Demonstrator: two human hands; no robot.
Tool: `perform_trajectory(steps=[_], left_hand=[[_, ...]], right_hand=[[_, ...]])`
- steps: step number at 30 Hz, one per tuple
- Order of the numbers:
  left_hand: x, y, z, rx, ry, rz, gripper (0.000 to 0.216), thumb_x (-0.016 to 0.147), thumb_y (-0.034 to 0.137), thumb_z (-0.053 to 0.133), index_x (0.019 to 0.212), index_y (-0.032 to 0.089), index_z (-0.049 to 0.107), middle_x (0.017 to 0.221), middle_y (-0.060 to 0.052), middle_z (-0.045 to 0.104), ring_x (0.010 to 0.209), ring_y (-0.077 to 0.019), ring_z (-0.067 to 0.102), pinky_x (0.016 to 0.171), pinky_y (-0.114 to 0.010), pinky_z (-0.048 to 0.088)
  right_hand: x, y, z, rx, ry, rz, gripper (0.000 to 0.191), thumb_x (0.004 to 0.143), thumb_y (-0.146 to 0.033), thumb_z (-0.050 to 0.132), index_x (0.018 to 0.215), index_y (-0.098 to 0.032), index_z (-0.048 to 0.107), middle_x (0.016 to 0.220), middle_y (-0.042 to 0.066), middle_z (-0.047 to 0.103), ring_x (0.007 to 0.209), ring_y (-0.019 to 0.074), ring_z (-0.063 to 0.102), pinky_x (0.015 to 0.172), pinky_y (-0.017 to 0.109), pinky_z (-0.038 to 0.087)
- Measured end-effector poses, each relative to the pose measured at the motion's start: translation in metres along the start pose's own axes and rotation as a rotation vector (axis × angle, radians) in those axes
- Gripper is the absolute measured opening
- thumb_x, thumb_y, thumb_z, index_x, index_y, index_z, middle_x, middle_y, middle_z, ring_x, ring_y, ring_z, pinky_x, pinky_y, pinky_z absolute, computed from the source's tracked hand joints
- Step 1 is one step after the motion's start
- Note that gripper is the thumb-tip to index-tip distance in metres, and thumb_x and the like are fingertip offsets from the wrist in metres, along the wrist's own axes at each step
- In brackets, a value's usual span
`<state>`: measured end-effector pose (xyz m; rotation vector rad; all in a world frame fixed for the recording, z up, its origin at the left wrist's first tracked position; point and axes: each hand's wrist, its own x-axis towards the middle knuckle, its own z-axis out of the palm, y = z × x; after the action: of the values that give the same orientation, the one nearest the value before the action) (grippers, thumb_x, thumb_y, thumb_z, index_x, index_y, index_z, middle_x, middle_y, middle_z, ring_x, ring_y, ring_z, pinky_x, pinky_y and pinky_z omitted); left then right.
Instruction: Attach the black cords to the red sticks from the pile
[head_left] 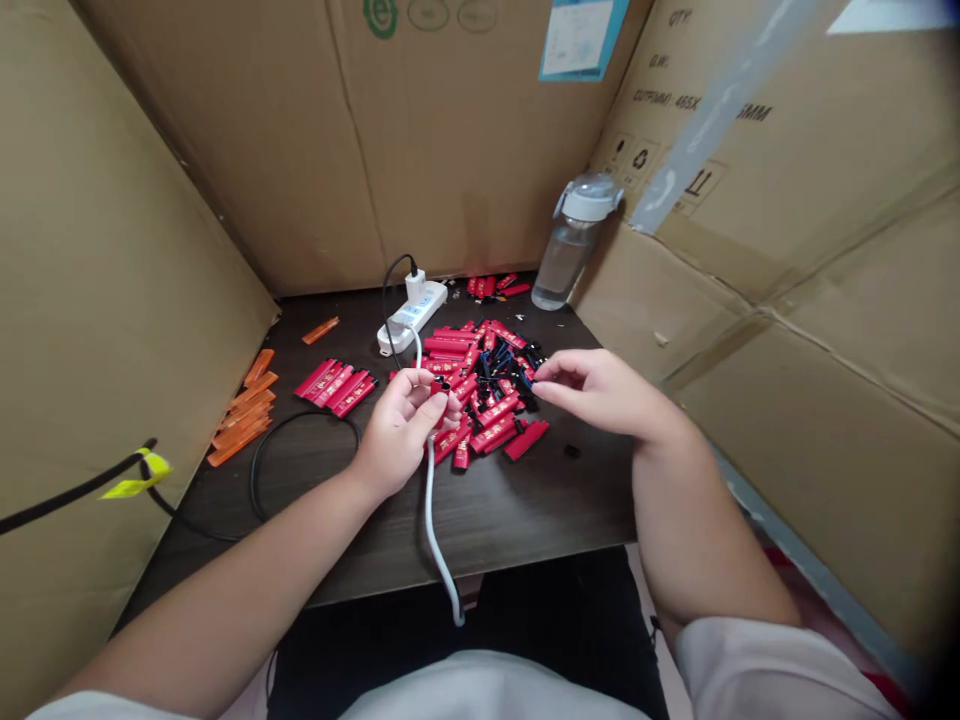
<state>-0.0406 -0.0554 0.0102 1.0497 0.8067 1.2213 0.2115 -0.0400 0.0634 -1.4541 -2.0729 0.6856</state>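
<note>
My left hand (405, 428) is closed around a small red casing (442, 390), its dark open end facing up. To the right, my right hand (592, 385) has its thumb and forefinger together at the edge of a heap of small black and blue parts (499, 365); what they hold, if anything, is too small to make out. Between and below the hands lie many flat red casings with gold print (495, 410), loosely piled. Beside my left wrist, several similar red pieces (335, 387) lie in a neat row.
Orange strips (244, 410) lie at the left. Behind the pile stand a white power strip (412, 318) with a plugged-in charger and a water bottle (571, 245). A white cable (431, 520) runs over the table's front edge, a black cable (255, 470) loops left. Cardboard walls (450, 150) enclose the table.
</note>
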Motion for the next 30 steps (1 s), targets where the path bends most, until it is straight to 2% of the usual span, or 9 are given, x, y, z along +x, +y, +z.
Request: perform_trajectory(steps=[4,8,11,14,19,21,24,27,30], left_hand=[[-0.001,0.004,0.001,0.006,0.009,-0.021,0.03,0.078,0.03,0.068,0.097,0.021,0.046,0.078,0.001,0.064,0.068,-0.0116,0.063,0.068,-0.027,0.054],[-0.002,0.007,0.003,0.007,0.024,-0.054,0.029,0.077,0.027,0.067,0.099,0.019,0.049,0.077,0.001,0.064,0.066,-0.0113,0.062,0.067,-0.027,0.052],[-0.003,0.006,0.005,-0.009,0.023,-0.055,0.031,0.075,0.026,0.068,0.099,0.019,0.05,0.076,0.001,0.063,0.065,-0.011,0.062,0.068,-0.027,0.052],[-0.003,0.005,0.006,-0.024,0.018,-0.06,0.031,0.074,0.026,0.07,0.096,0.019,0.05,0.075,0.002,0.062,0.065,-0.0105,0.061,0.067,-0.027,0.052],[-0.002,0.005,0.007,-0.021,0.026,-0.075,0.033,0.072,0.027,0.071,0.095,0.018,0.05,0.073,0.002,0.062,0.064,-0.0105,0.061,0.065,-0.026,0.051],[-0.002,0.005,0.007,-0.02,0.028,-0.081,0.034,0.071,0.028,0.072,0.095,0.018,0.05,0.074,0.002,0.062,0.063,-0.0098,0.061,0.065,-0.025,0.051],[-0.002,0.004,0.006,-0.027,0.017,-0.087,0.035,0.071,0.028,0.072,0.096,0.018,0.049,0.074,0.003,0.062,0.062,-0.0094,0.06,0.065,-0.025,0.05],[-0.002,0.004,0.005,-0.033,0.007,-0.095,0.035,0.072,0.028,0.071,0.097,0.018,0.049,0.074,0.002,0.062,0.062,-0.0096,0.06,0.064,-0.025,0.05],[-0.002,0.005,0.005,-0.04,0.012,-0.099,0.035,0.071,0.028,0.071,0.097,0.018,0.049,0.073,0.003,0.062,0.061,-0.0095,0.06,0.063,-0.025,0.05]], right_hand=[[-0.028,0.014,-0.004,-0.177,-0.097,0.107,0.022,0.075,-0.037,0.067,0.087,-0.018,0.069,0.07,0.002,0.067,0.057,0.0137,0.057,0.053,0.025,0.041],[-0.06,0.035,0.012,-0.225,-0.085,0.245,0.033,0.074,-0.038,0.069,0.098,-0.016,0.069,0.086,0.008,0.068,0.048,0.0122,0.055,0.049,0.028,0.044],[-0.073,0.047,0.027,-0.195,-0.045,0.22,0.035,0.077,-0.038,0.066,0.103,-0.014,0.067,0.102,0.012,0.062,0.054,0.0122,0.059,0.055,0.03,0.05],[-0.076,0.052,0.038,-0.2,0.014,0.177,0.027,0.08,-0.035,0.063,0.096,-0.015,0.068,0.101,0.011,0.061,0.055,0.012,0.057,0.058,0.031,0.051],[-0.071,0.049,0.041,-0.184,0.105,0.114,0.015,0.08,-0.028,0.061,0.076,-0.016,0.069,0.086,0.009,0.064,0.071,0.0187,0.061,0.067,0.035,0.051],[-0.068,0.048,0.033,-0.04,0.14,0.192,0.016,0.078,-0.032,0.064,0.075,-0.016,0.068,0.077,0.007,0.065,0.062,0.0168,0.059,0.059,0.033,0.051],[-0.058,0.049,0.012,0.367,0.275,0.366,0.021,0.069,-0.032,0.076,0.079,-0.015,0.068,0.061,0.003,0.064,0.048,0.0126,0.056,0.047,0.026,0.05],[-0.039,0.056,-0.007,0.87,0.347,0.387,0.018,0.061,-0.019,0.081,0.072,-0.013,0.068,0.078,0.008,0.071,0.056,0.0106,0.062,0.054,0.021,0.056],[-0.018,0.067,-0.01,1.156,0.383,0.49,0.016,0.062,-0.003,0.074,0.066,-0.015,0.064,0.072,0.006,0.07,0.056,0.0089,0.064,0.051,0.014,0.057]])
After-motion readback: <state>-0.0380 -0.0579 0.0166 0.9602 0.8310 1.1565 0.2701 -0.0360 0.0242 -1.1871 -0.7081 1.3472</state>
